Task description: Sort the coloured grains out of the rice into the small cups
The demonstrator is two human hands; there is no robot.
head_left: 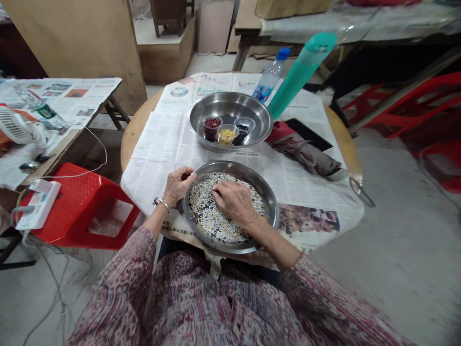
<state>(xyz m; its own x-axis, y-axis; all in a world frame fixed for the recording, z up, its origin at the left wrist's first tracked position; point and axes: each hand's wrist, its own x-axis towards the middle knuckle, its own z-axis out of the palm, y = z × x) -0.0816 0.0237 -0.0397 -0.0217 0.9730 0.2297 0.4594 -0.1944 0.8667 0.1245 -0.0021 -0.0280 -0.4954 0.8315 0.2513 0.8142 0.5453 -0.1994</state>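
A round steel basin [271,204] stands in front of me, its bottom covered with mixed white, yellow and dark grains and beans [212,218]. At the basin's left rim is my left hand [177,185], thumb and fingers closed on the edge. My right hand [236,199] rests down in the grains with its fingers curled together; whatever they pinch is hidden. Just beyond stands a second steel basin [230,102] holding three clear cups: one of dark red beans [212,124], one of yellow kernels [227,136] and one of black beans [243,128].
Newspaper [151,144] covers the round table. At its back right are a water bottle [269,77], a tall green container [302,77], a folded umbrella [306,154] and a dark flat object [309,134]. A red stool [86,206] with a power strip [39,205] stands left.
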